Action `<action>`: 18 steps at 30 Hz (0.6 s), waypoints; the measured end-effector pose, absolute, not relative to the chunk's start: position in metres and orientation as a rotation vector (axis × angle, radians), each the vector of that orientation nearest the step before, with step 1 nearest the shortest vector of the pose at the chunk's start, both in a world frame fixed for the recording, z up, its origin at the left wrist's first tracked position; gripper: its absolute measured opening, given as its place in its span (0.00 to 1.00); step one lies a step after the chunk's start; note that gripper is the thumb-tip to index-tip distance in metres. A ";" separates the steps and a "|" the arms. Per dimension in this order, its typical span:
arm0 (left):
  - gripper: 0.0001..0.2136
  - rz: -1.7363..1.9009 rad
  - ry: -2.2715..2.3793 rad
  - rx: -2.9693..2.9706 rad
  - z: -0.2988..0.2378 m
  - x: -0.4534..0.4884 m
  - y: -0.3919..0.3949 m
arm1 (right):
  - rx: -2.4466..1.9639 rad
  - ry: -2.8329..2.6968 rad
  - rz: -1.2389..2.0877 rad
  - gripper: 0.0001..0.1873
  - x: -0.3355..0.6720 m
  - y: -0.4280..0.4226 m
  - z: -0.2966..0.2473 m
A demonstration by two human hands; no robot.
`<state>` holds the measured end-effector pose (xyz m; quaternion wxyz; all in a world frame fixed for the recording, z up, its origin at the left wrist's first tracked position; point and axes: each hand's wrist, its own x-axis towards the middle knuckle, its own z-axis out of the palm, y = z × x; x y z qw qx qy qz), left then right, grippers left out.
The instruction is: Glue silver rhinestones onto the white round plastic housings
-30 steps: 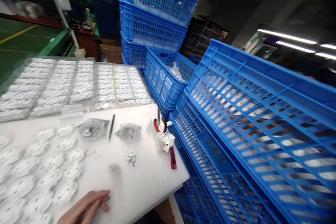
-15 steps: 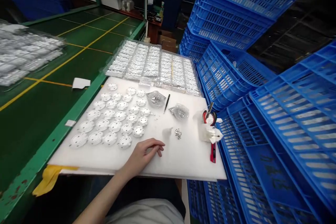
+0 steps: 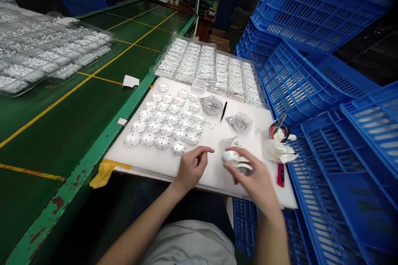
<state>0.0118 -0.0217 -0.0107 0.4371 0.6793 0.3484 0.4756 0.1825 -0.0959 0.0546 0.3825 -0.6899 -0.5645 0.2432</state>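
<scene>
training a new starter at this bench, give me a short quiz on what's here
1. True or false: the black tweezers lie between two clear plastic bags.
2. What does the right hand hold?
A. the tweezers
B. a clear plastic bag
C. a round white part
3. Fill the gap: the rows of round white discs lie on the ____ side of the white board, as the wearer sees it.

Key: 1 true; 2 C; 3 left

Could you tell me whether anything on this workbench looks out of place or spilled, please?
Yes: a few loose silvery bits lie on the white board beside the rows of round white discs, so they look spilled. A white paper scrap lies alone on the green bench.
</scene>
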 end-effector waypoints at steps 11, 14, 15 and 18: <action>0.10 1.222 1.044 1.875 -0.011 0.025 -0.021 | -1.767 -1.563 0.411 0.24 0.195 -0.104 0.001; 0.10 1.125 1.061 1.952 -0.010 0.030 -0.019 | -1.892 -1.525 0.158 0.22 0.222 -0.121 0.002; 0.09 1.082 1.060 1.982 -0.009 0.030 -0.019 | -1.927 -1.516 0.117 0.22 0.229 -0.123 0.001; 0.09 0.940 1.045 2.083 -0.007 0.030 -0.019 | -1.979 -1.542 0.074 0.23 0.245 -0.123 -0.008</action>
